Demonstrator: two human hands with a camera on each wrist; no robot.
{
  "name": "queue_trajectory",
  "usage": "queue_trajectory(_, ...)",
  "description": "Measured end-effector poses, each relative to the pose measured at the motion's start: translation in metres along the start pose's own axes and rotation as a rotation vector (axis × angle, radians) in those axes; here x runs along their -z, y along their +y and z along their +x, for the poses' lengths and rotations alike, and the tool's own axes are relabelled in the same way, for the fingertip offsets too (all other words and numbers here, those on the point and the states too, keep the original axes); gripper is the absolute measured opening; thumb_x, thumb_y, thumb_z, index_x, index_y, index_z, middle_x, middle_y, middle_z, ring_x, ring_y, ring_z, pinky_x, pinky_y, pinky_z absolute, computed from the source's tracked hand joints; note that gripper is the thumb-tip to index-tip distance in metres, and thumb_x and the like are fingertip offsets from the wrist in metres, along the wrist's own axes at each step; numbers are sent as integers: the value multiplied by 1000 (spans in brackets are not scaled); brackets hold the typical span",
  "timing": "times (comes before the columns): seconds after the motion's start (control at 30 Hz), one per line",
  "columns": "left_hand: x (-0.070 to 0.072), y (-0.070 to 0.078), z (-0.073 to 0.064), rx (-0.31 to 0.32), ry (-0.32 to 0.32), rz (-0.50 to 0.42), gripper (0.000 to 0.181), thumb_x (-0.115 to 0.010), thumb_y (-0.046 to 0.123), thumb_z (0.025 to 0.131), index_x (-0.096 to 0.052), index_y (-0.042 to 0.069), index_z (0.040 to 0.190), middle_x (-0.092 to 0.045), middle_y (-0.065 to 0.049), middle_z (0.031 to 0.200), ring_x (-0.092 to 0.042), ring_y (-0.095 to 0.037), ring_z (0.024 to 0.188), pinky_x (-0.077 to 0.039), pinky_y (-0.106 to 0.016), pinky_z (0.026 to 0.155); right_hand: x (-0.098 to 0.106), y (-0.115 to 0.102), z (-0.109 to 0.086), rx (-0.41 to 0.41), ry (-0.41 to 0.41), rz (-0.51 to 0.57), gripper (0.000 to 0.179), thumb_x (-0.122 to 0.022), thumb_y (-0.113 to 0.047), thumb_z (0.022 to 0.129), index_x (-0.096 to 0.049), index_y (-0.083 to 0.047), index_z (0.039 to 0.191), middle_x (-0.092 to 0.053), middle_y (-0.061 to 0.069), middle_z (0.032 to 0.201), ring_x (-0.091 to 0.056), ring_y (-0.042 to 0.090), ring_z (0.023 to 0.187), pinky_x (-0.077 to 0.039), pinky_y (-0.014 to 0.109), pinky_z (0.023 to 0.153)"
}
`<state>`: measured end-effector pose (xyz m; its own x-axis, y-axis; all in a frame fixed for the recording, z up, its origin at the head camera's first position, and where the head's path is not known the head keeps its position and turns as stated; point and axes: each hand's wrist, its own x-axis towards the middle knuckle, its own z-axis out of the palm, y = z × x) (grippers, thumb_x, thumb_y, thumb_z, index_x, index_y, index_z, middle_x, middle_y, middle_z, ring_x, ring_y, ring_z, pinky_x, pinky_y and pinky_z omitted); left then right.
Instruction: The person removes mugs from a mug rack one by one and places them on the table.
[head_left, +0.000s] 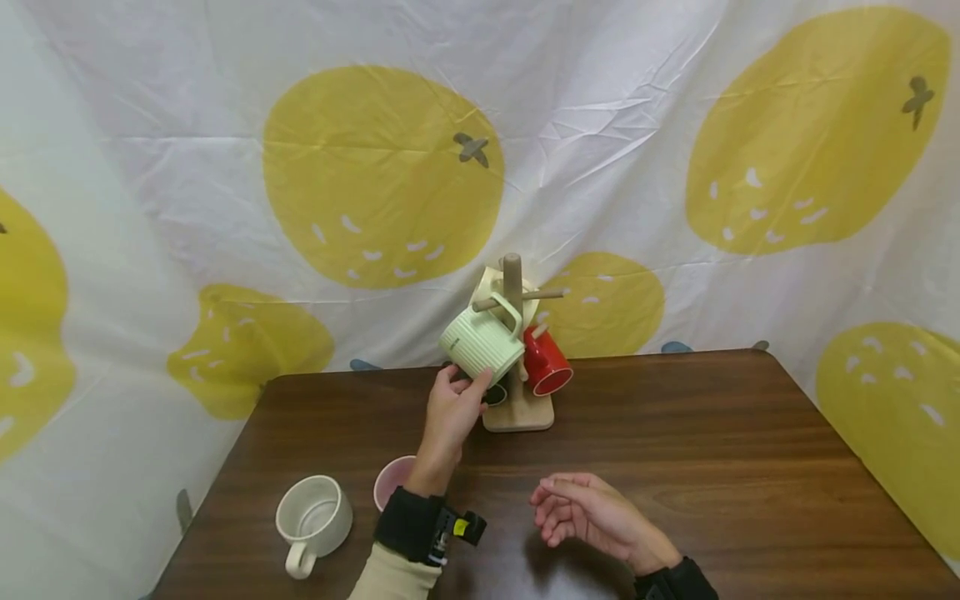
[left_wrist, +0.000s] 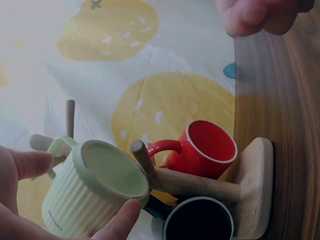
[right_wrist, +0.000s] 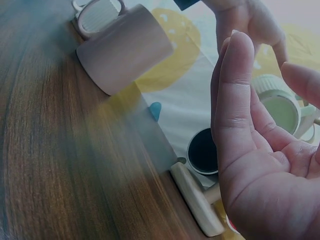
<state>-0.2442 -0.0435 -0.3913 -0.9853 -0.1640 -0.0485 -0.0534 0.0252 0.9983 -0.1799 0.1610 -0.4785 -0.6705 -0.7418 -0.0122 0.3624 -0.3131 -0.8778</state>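
Note:
My left hand [head_left: 452, 412] holds a light green ribbed mug [head_left: 480, 343] between thumb and fingers at the upper part of a wooden mug tree [head_left: 519, 419]. The mug is tilted, its base facing the left wrist camera, and its handle [left_wrist: 61, 144] overlaps an upper peg. Lower on the tree hang a red mug [head_left: 546, 364] and a black mug [left_wrist: 197, 220]. Behind the post is a cream mug [head_left: 486, 286], partly hidden. My right hand [head_left: 596, 515] hovers over the table with fingers loosely bent and nothing in them.
On the left of the brown table [head_left: 720, 450], a white mug [head_left: 341, 521] stands upright. Beside it, a pink mug [head_left: 390, 481] is partly covered by my left forearm. A cloth printed with yellow fruit [head_left: 382, 175] hangs right behind the table's back edge.

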Motion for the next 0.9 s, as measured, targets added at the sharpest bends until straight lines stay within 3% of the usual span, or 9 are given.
queue_trajectory(0.27,-4,0,11,9,12,3,74,-67,38,84,-36,-1,138,-59,-23,116,-58,-27,101,-51,-50,89,1,2,0,41,-37,8,28,-38,-17,102,-62,-4,103,-70,1,86,-66,13,74,-58,24,68)
queue_trajectory(0.47,-5,0,17,48,-29,13,70,-66,46,82,-44,1,131,-56,-19,118,-56,-27,104,-52,-46,89,2,4,0,57,-37,-2,28,-37,-15,102,-62,-3,104,-70,1,87,-66,13,74,-58,25,67)
queue_trajectory(0.67,-8,0,22,124,-106,-95,74,-68,48,80,-45,-4,128,-53,-20,120,-53,-35,113,-50,-43,94,2,4,-1,39,-27,16,28,-38,-16,102,-62,-3,103,-70,1,86,-66,13,74,-58,24,67)
queue_trajectory(0.9,-12,-2,29,160,-115,-188,80,-70,51,77,-44,-4,129,-51,-18,124,-53,-28,107,-46,-46,98,2,6,0,87,-56,6,29,-35,-14,103,-61,-2,104,-70,2,87,-66,13,74,-58,24,67)
